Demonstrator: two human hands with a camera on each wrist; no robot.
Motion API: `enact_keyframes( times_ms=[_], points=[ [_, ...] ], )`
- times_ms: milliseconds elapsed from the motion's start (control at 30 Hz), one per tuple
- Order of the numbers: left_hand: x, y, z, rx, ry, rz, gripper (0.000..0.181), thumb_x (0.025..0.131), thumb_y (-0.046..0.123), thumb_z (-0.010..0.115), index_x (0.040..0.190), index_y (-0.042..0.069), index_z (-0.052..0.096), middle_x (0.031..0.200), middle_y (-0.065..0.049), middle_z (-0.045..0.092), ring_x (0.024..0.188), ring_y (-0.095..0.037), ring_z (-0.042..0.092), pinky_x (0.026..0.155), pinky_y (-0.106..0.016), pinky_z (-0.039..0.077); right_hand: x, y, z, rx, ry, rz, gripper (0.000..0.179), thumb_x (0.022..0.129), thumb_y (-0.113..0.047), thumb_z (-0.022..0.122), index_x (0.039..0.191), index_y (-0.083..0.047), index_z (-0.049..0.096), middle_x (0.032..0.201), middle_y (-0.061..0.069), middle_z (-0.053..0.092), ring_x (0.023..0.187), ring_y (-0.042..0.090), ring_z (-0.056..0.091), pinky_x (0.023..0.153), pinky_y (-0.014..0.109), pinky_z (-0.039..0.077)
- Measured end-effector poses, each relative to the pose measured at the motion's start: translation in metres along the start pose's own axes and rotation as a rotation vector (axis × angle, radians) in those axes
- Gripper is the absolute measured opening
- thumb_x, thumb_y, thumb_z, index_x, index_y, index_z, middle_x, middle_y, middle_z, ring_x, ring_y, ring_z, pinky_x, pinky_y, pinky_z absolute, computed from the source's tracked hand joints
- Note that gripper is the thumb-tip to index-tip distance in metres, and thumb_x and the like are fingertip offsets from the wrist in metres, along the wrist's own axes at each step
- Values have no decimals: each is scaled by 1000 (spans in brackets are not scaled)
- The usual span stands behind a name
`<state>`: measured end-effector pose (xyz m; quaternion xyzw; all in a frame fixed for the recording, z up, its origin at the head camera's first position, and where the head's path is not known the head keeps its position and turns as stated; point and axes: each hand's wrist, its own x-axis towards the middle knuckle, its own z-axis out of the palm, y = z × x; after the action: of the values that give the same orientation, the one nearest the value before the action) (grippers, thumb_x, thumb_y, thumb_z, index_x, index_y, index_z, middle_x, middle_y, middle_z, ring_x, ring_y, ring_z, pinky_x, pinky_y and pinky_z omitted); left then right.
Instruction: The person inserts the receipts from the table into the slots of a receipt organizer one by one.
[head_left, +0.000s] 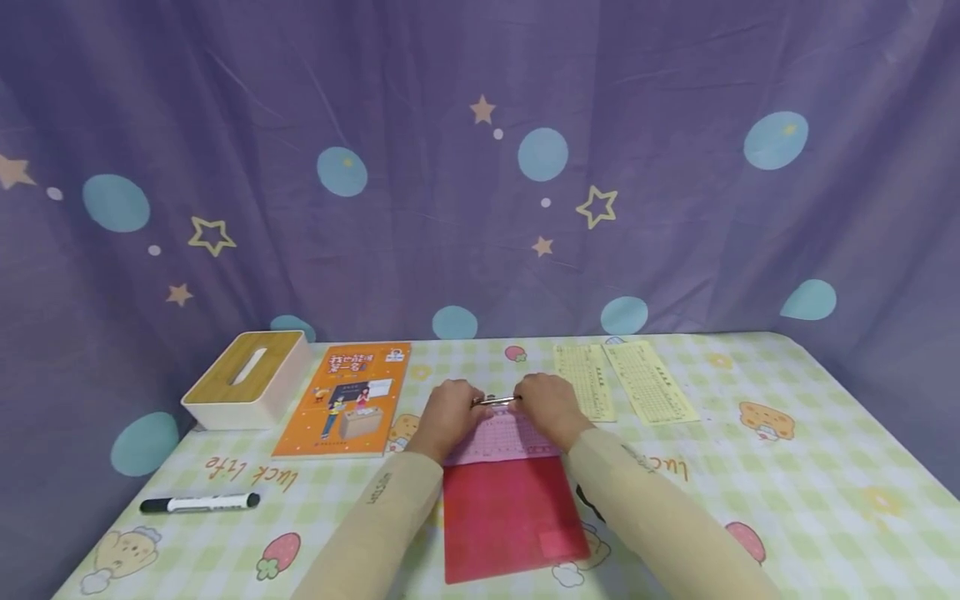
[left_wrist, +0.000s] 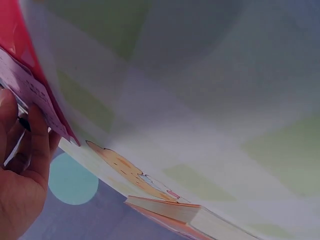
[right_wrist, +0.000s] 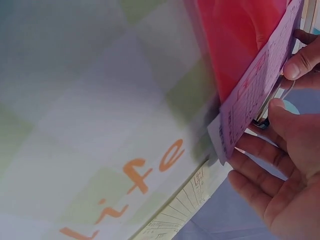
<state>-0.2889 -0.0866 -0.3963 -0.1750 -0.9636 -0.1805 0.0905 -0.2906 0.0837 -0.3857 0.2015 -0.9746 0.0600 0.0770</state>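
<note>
A red clipboard [head_left: 510,521] lies on the table in front of me, with pink printed slips [head_left: 501,439] over its far part. At its far edge, a shiny metal clip [head_left: 496,401] shows between my two hands. My left hand [head_left: 452,414] holds the clip's left end, its thumb and fingers bent at the slips' edge in the left wrist view. The right hand [head_left: 551,408] pinches the right end; in the right wrist view its thumb is on the metal and its lower fingers spread behind the pink slips [right_wrist: 250,95]. The slips overhang the red surface [right_wrist: 240,40] there.
To the left stand a tissue box [head_left: 247,379] with a wooden top and an orange book [head_left: 343,400]. A black-and-white marker [head_left: 200,502] lies nearer. Two yellow printed slips [head_left: 651,382] lie beyond my right hand. A purple curtain [head_left: 420,250] hangs behind the table.
</note>
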Motion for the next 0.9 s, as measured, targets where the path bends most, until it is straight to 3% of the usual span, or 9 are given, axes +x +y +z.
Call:
enact_keyframes(
  times_ms=[67, 500, 733, 800, 900],
  points=[
    [0, 0, 0, -6, 0, -13, 16, 88, 22, 80, 84, 6, 80, 75, -2, 71, 72, -19, 64, 74, -37, 54, 3, 4, 8, -10, 11, -14, 14, 92, -25, 75, 90, -11, 78, 83, 4, 69, 80, 24, 67, 72, 40, 55],
    [3, 3, 0, -41, -68, -133, 18, 91, 23, 78, 93, 6, 82, 85, -3, 75, 82, -19, 67, 81, -37, 55, 1, 0, 0, 26, -16, 33, 15, 93, -25, 74, 99, -12, 81, 93, 4, 73, 89, 25, 69, 79, 40, 55],
    [2, 2, 1, -13, -37, -87, 19, 88, 23, 80, 95, 6, 82, 85, -3, 75, 81, -19, 67, 79, -36, 55, -3, 2, -3, 20, -60, -8, 21, 90, -29, 78, 93, -9, 76, 82, 4, 62, 78, 24, 64, 78, 41, 54],
    [1, 2, 1, -2, -23, -65, 18, 88, 23, 81, 94, 6, 82, 84, -3, 74, 79, -20, 67, 78, -37, 54, -6, 4, -8, 56, -107, -15, 29, 89, -32, 80, 101, -6, 74, 86, 6, 62, 82, 25, 63, 83, 42, 54],
    [0, 1, 0, 13, -15, -52, 18, 87, 24, 81, 92, 7, 82, 82, -3, 74, 77, -19, 66, 76, -36, 54, -13, 8, -18, 132, -201, 15, 51, 88, -36, 80, 124, -2, 68, 108, 12, 66, 103, 28, 64, 97, 44, 50]
  ],
)
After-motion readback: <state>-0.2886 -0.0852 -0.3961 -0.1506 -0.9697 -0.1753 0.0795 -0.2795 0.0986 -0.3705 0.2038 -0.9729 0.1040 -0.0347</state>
